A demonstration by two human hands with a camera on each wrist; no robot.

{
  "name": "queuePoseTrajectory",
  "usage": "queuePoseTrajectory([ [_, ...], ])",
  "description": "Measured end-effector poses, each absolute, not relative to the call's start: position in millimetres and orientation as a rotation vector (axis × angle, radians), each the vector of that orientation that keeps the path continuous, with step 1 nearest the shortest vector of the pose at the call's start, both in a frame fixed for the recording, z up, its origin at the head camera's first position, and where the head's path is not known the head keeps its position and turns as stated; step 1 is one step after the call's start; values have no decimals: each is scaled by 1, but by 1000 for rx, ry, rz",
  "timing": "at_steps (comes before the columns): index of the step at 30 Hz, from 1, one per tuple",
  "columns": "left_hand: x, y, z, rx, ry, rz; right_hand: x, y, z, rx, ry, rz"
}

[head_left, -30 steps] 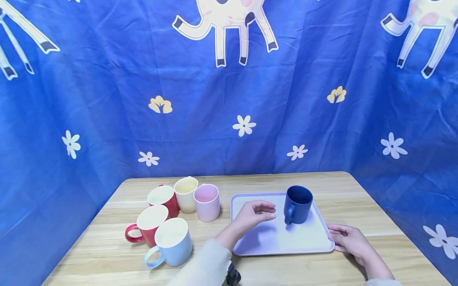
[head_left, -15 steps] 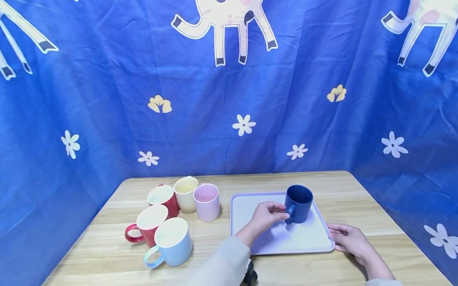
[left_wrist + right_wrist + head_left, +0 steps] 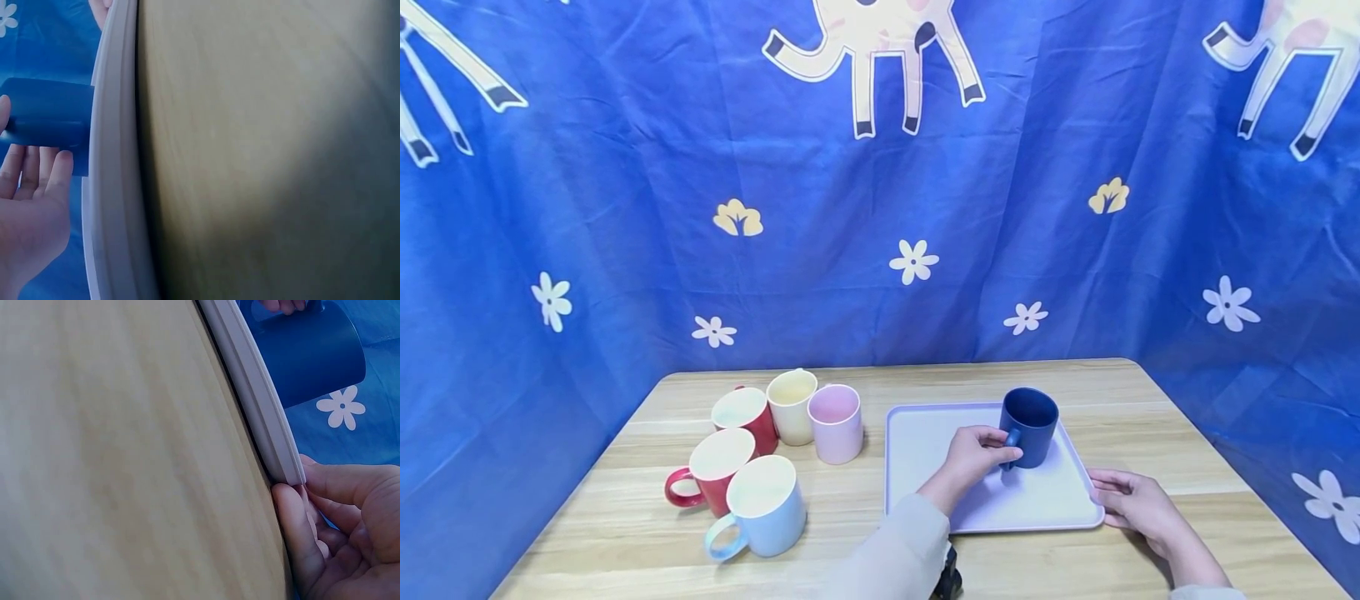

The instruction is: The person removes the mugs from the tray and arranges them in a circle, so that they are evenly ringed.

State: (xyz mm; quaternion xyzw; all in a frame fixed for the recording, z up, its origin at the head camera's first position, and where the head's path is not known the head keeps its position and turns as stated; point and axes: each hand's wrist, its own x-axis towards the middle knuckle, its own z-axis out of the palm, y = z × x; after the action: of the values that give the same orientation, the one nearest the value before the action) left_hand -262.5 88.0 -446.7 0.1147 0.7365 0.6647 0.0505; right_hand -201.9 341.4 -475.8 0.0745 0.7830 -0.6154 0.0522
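A dark blue mug (image 3: 1033, 425) stands upright on the right part of a pale lilac tray (image 3: 925, 450). My left hand (image 3: 973, 458) has its fingers and thumb at the mug's handle and pinches it. In the left wrist view the left hand (image 3: 37, 219) is beside the mug (image 3: 50, 112), the handle partly hidden by the fingers. At the tray's right front corner, my right hand (image 3: 1138, 504) grips the rim. The right wrist view has the right hand (image 3: 350, 531) with its thumb on one side of the tray edge (image 3: 290, 465) and fingers on the other.
Several mugs stand grouped on the table's left: a light blue one (image 3: 767, 517), a front red one (image 3: 715, 483), a rear red one (image 3: 760, 421), a cream one (image 3: 792, 417) and a pink one (image 3: 838, 433). A blue patterned curtain (image 3: 820, 183) surrounds the wooden table (image 3: 647, 550).
My left hand has moved right across the tray to the dark blue mug's handle and taken hold of it. The right hand has stayed on the tray's corner.
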Motion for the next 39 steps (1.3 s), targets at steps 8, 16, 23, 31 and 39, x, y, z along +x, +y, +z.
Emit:
queuePoseTrajectory([
  [8, -263, 90, -446, 360, 2226, 2025, -201, 341, -474, 211, 2381, -1869],
  [16, -262, 92, -449, 397, 2197, 2060, -202, 342, -475, 215, 2381, -1865],
  [23, -257, 90, -451, 356, 2255, 2066, -202, 341, -476, 229, 2377, -1867],
  [31, -255, 77, -448, 369, 2231, 2087, -202, 341, -476, 216, 2358, -1880],
  [39, -251, 60, -432, 374, 2218, 2127, -201, 342, -476, 236, 2376, -1868],
])
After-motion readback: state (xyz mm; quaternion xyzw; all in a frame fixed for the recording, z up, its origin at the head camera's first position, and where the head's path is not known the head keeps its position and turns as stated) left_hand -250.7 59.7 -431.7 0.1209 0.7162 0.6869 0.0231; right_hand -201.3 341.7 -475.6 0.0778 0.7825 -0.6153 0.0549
